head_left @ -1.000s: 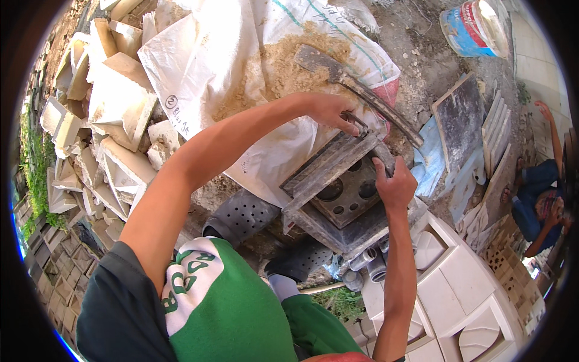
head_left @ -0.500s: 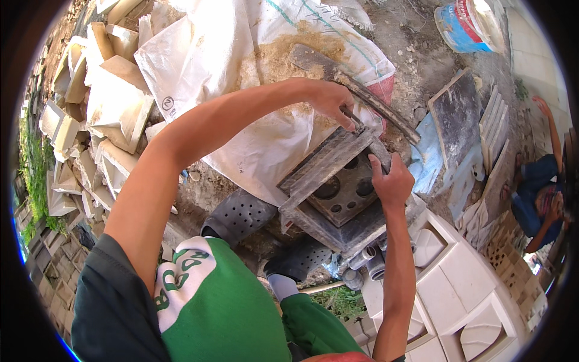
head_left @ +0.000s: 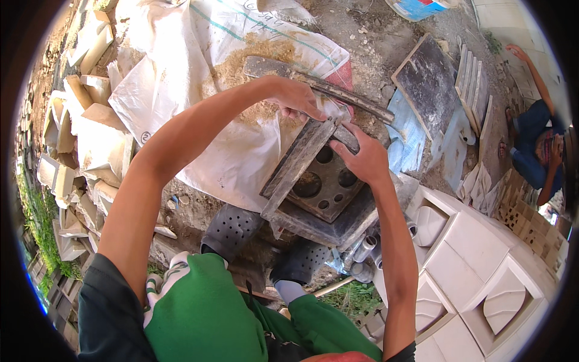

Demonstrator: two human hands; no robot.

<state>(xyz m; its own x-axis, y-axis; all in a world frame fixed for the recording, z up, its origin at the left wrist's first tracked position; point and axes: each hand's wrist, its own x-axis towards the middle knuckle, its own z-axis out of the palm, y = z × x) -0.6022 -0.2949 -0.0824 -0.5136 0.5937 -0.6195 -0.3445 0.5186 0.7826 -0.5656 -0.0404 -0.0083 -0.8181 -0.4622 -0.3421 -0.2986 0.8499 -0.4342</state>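
A grey, cement-smeared mould (head_left: 356, 226) stands in front of my feet, with a dark plate (head_left: 325, 196) inside it that has several round holes. Across its left side lies a flat bar (head_left: 295, 172), tilted up toward the far corner. My left hand (head_left: 298, 99) is at that far corner, fingers curled and fingertips on the bar's end; part of its grip is hidden. Beside it, my right hand (head_left: 367, 155) is closed round a short grey handle (head_left: 346, 139) at the mould's far right edge. Just beyond both hands, a long wooden bat (head_left: 319, 84) lies on the sacking.
White sacks (head_left: 199, 114) with brown sand spread over the ground beyond. Broken cream blocks (head_left: 99, 145) are piled at left. Stacked white vent blocks (head_left: 476, 259) stand at right, behind dark boards (head_left: 425, 84). Another person (head_left: 537, 139) sits at far right. Short pipes (head_left: 365, 247) lie near the mould.
The whole view has shifted, so the scene sits farther left. My left hand's fingers have moved on the mould's far corner. My right hand has turned around its handle.
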